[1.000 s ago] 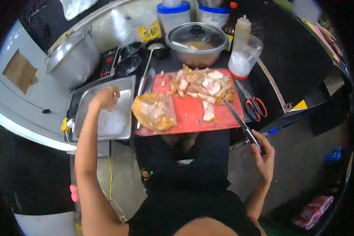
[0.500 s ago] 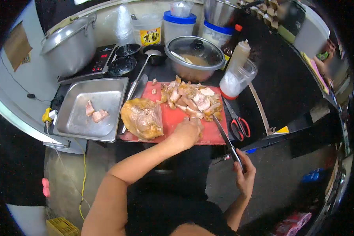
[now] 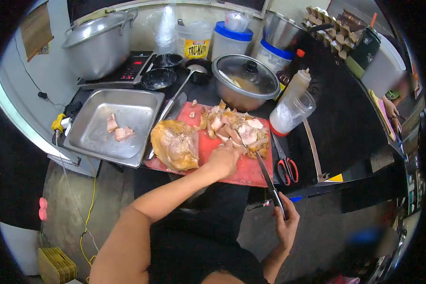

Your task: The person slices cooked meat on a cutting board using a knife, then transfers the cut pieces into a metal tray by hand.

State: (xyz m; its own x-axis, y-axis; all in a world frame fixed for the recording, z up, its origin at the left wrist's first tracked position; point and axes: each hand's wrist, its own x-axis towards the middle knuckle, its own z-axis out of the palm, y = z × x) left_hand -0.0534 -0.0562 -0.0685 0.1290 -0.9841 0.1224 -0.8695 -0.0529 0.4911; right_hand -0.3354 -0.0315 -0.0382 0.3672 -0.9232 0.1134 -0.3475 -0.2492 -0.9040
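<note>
My left hand (image 3: 224,160) reaches over the red cutting board (image 3: 206,142), its fingertips against the heap of cut meat (image 3: 244,130). Whether that grip is pinched on a slice or merely resting I cannot tell, since the hand's own back covers the contact. My right hand (image 3: 286,222) is closed round the knife (image 3: 268,179) (most of the handle disappears behind my fingers), with the blade slanting up to the near right edge of the heap.

The large yellow-skinned piece of meat (image 3: 175,144) sits on the board's left side, covering part of a metal utensil beneath it. Two smaller chunks (image 3: 123,134) lie in the steel tray (image 3: 97,109) left of the board. Reflections on the glass lid (image 3: 246,73) blur what the bowl below it holds.

The tabletop (image 3: 341,113) is black, with scissors (image 3: 287,165) just right of the board and a ladle (image 3: 177,94) slanting behind the large piece. A lidded pot (image 3: 99,47) stands at the back left. Down on the grey floor (image 3: 317,236), a blue patch is too smeared to name. At the far right, another person's hand (image 3: 391,108) is only partly visible.
</note>
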